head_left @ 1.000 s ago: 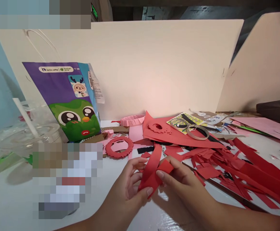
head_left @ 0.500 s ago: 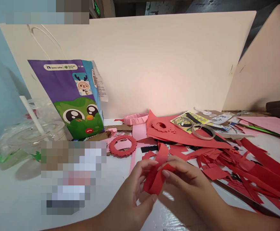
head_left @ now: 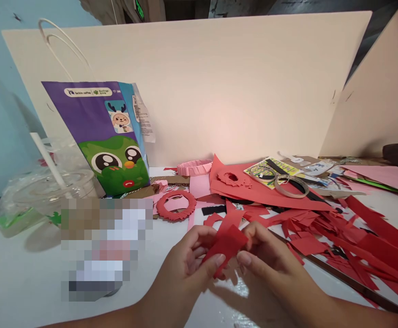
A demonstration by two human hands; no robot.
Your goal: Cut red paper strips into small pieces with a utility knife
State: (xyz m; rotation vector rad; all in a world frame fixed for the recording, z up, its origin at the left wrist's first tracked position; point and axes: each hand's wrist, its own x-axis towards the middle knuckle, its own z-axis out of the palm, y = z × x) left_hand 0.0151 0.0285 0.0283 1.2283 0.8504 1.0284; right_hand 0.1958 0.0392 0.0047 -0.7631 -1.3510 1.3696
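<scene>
A red paper strip (head_left: 227, 243) is folded over on itself, its far end reaching up and away over the table. My left hand (head_left: 199, 257) grips it, thumb flat on the top layer and fingers underneath. At the strip's right corner is my right hand (head_left: 267, 257); its fingertips lie against or just behind that corner, while its thumb stands apart from the paper. Beyond my left hand lies a pleated red paper ring (head_left: 176, 206). A pink pleated band (head_left: 195, 167) sits behind that ring.
Many red paper strips and scraps (head_left: 322, 232) lie heaped on the right. Rolls of tape (head_left: 291, 186) rest on red sheets (head_left: 270, 196) at the back. On the left stand a purple and green paper bag (head_left: 93, 118) and a plastic cup with a straw (head_left: 53, 182). A white board (head_left: 219, 91) rises behind.
The strip was looped and curved between both hands; now it lies folded flatter under my left thumb. My right thumb has come away from the paper.
</scene>
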